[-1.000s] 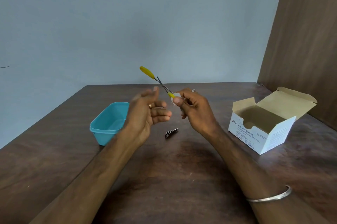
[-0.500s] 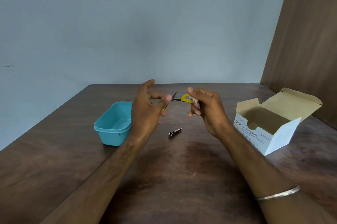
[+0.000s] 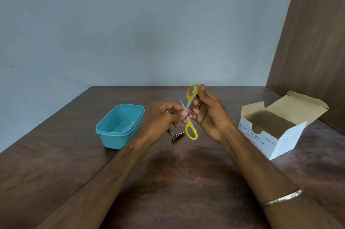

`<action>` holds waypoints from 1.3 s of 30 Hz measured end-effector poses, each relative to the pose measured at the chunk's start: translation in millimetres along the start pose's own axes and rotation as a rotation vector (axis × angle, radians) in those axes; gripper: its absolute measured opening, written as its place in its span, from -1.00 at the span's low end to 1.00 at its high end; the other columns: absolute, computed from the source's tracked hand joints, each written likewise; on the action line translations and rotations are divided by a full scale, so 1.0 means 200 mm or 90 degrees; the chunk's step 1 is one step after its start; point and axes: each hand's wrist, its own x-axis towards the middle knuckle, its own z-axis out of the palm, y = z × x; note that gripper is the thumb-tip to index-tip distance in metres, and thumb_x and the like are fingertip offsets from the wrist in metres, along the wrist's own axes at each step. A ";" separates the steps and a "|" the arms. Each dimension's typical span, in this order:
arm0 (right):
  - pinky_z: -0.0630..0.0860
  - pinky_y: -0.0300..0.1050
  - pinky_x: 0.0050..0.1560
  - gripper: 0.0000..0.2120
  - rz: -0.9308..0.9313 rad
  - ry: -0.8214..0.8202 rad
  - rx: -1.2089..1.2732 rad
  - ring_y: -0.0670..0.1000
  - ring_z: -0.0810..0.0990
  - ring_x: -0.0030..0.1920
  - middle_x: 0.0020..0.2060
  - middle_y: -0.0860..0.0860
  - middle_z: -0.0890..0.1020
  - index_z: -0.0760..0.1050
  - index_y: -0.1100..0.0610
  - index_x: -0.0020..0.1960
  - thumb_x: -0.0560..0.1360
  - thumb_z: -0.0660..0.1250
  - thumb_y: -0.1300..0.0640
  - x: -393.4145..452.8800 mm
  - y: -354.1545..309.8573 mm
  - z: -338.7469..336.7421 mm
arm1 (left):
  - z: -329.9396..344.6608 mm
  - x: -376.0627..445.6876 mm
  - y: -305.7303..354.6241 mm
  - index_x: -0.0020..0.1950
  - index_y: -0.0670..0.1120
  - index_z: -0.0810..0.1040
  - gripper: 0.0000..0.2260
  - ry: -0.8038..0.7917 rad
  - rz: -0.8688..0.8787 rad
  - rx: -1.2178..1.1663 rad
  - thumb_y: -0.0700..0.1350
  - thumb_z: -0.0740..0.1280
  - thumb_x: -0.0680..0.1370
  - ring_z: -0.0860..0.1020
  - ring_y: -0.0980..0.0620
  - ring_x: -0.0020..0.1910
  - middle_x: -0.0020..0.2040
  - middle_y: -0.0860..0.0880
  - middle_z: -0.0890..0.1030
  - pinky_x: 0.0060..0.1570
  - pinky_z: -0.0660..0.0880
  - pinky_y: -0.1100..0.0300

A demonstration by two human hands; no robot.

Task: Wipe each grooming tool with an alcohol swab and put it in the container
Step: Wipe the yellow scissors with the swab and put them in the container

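Half a second ago I had the scissors (image 3: pixel 189 111) lying nearly level between my hands; now they stand almost upright, splayed into an X, one yellow loop at 12 o'clock and the other hanging at 6. My right hand (image 3: pixel 209 115) has shifted up to the top loop, its fingers curled round it with something white, which I take for the swab, tucked against the plastic. My left hand (image 3: pixel 164 116) has closed in and pinches the pair at the pivot with thumb and fingertips, the other fingers curled under. I read this as the wipe moving on from the blades to the handles, so this tool is nearly done but not yet ready to drop.

The tub (image 3: pixel 120 126) sits at 9 o'clock from my hands, near my left wrist, open on top; I see nothing in it. The clipper (image 3: pixel 178 137) lies on the desk (image 3: pixel 177 182) just below the lower loop, untouched, so it is the tool left after this one. The swab box (image 3: pixel 276 128) stands open at 3 o'clock, well apart from my right hand.

For room: the path left to the tub is short and free, only its near rim to clear. The open blade tips point up and left toward my left fingers, which I judge the one real hazard. The desk's far edge meets the wall at 12, a wooden panel closes 2 o'clock, and the near desk is open.
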 end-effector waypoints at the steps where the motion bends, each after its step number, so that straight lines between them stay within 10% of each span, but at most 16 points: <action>1: 0.47 -0.18 -0.44 -0.76 0.000 -0.005 -0.014 -0.08 0.40 -0.50 -0.41 -0.02 0.49 0.65 0.10 -0.15 0.49 0.33 -0.04 0.00 0.01 0.00 | 0.00 0.00 0.00 -0.13 -0.15 0.67 -0.92 -0.006 -0.014 -0.033 -0.19 0.41 0.53 0.55 0.04 -0.30 -0.27 -0.09 0.69 -0.42 0.48 0.20; 7: 0.49 -0.12 -0.39 -0.77 -0.033 0.085 -0.089 -0.04 0.50 -0.38 -0.15 0.00 0.67 0.65 0.14 -0.03 0.41 0.44 0.01 0.02 0.02 -0.03 | 0.00 0.00 0.00 -0.07 -0.31 0.63 -0.89 0.019 -0.035 -0.135 -0.25 0.37 0.55 0.65 -0.04 -0.30 -0.27 -0.15 0.65 -0.34 0.61 0.16; 23: 0.50 -0.14 -0.45 -0.74 -0.131 0.127 -0.229 0.02 0.58 -0.45 -0.35 -0.02 0.66 0.53 0.18 0.00 0.40 0.52 0.34 0.01 0.02 -0.03 | 0.03 0.01 -0.04 -0.16 -0.21 0.64 -0.90 0.101 0.067 0.053 -0.25 0.38 0.55 0.58 0.03 -0.44 -0.36 -0.10 0.64 -0.38 0.60 0.16; 39: 0.52 -0.11 -0.38 -0.83 -0.019 0.083 -0.162 0.04 0.55 -0.37 -0.12 0.06 0.69 0.64 0.19 -0.04 0.43 0.46 0.12 0.01 -0.06 -0.07 | -0.01 0.03 -0.05 -0.07 -0.13 0.70 -0.86 0.113 0.070 0.120 -0.27 0.35 0.56 0.54 0.07 -0.43 -0.33 -0.11 0.65 -0.41 0.54 0.19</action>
